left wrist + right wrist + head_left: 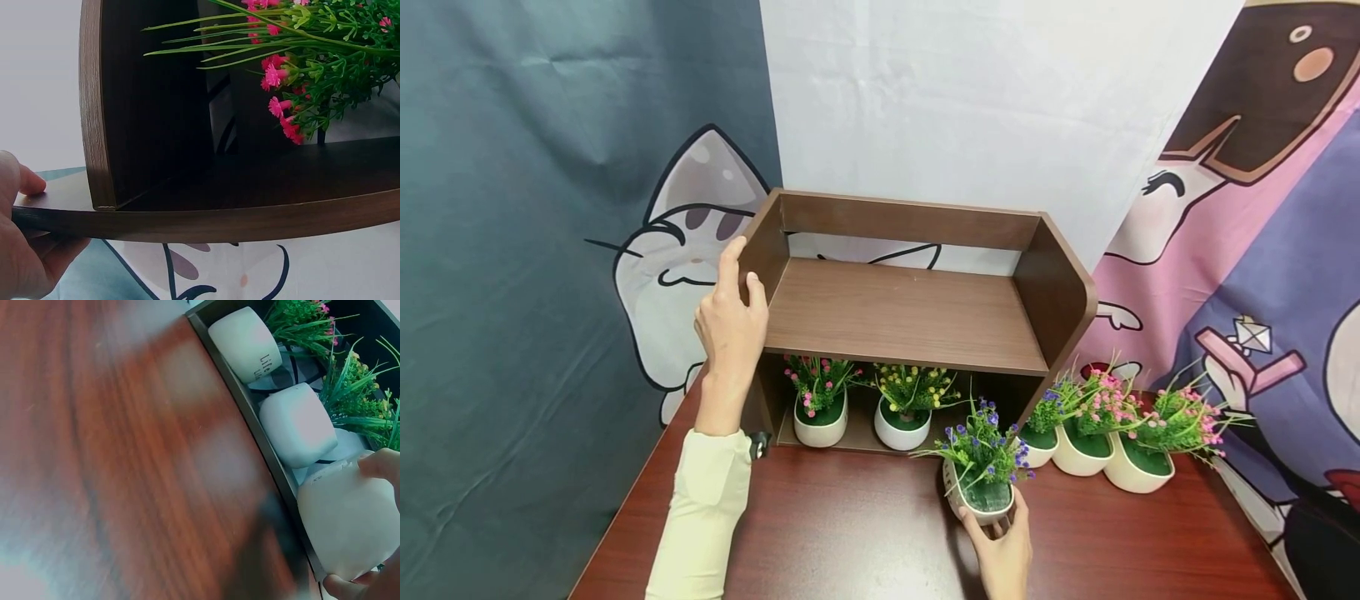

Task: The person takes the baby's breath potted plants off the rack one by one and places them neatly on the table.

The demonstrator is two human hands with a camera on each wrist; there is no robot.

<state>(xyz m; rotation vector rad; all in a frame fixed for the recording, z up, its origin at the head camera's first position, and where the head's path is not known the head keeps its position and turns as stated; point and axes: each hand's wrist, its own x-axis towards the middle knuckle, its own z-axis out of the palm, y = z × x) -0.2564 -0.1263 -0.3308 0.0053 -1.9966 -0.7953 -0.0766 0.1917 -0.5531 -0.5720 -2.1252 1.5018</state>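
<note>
Shiny reddish table [850, 525], brown shelf [902, 308] plonked on top, left hand [732, 325] grips its side edge [206, 226], right hand [1006, 550] pinches a white pot [347, 515] of purple flowers [988, 446]

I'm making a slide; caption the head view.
The left hand grips the side of a brown shelf while the right hand holds a purple-flowered potted plant at the shelf's front.

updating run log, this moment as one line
left grip: holds shelf | right grip: holds purple-flowered pot | lower level: pink-flowered pot, yellow-flowered pot
</note>
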